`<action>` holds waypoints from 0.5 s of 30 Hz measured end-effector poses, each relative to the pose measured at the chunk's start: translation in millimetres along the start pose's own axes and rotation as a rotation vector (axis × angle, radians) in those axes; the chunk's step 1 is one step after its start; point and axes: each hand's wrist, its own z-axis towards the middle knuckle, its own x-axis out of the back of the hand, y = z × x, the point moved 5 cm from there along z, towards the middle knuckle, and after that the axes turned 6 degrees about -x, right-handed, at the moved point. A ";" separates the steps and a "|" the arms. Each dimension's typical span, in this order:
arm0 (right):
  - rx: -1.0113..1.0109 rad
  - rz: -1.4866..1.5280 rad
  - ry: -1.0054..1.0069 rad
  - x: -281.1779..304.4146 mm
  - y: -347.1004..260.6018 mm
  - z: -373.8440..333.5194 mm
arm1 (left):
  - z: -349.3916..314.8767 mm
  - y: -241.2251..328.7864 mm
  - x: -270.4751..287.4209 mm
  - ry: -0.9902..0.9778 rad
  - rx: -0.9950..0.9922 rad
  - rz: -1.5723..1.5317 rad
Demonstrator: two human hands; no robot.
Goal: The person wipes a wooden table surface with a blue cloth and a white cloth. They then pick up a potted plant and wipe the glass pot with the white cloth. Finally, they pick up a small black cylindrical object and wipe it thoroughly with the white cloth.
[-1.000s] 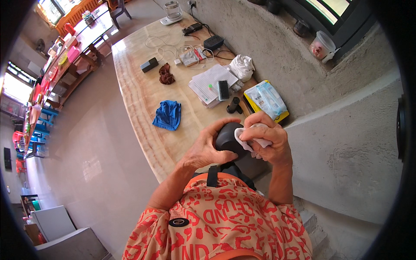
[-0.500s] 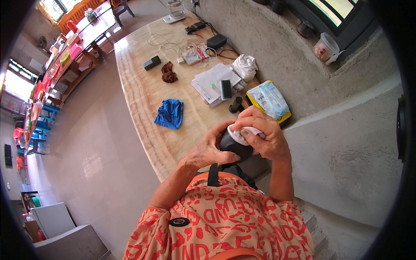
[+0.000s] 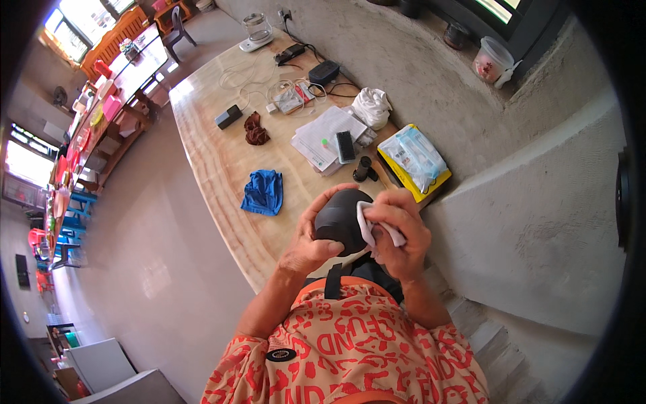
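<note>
My left hand [image 3: 306, 232] is wrapped round a dark grey, rounded, bottle-like body [image 3: 338, 221], thumb across its lower part and fingers over its far side. What kind of vessel it is, I cannot tell for sure. Against its right side my right hand [image 3: 402, 232] pinches a pale pinkish-white cloth [image 3: 369, 225], bunched between thumb and fingers. Just beyond my hands, a small black cap-like piece [image 3: 364, 168] stands on the marble-patterned table [image 3: 222, 158]. A black brush-like block [image 3: 345, 147] lies beside it on papers [image 3: 316, 138].
A crumpled blue cloth [image 3: 262, 192] and a brown cloth [image 3: 256, 129] lie to the left. Near the wall are a white cloth bundle [image 3: 371, 108] and a yellow-edged pack [image 3: 414, 161]. Cables, a black adapter [image 3: 324, 72] and a scale [image 3: 256, 42] sit farther back. The wall [image 3: 525, 202] bounds the right.
The grey body has moved a little left and tilted, showing more of its side. My right hand has drawn the cloth from its top to its right side. The view has shifted slightly.
</note>
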 end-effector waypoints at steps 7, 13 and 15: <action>-0.156 0.018 -0.169 -2.5 24.3 29.9 | -5.0 1.2 3.5 -0.007 -0.013 0.165; -0.167 0.068 -0.078 -3.0 26.8 25.3 | -1.6 -1.7 4.0 0.043 -0.011 0.081; -0.082 0.097 -0.059 0.2 20.8 18.9 | 2.6 -0.4 3.7 0.034 -0.032 0.032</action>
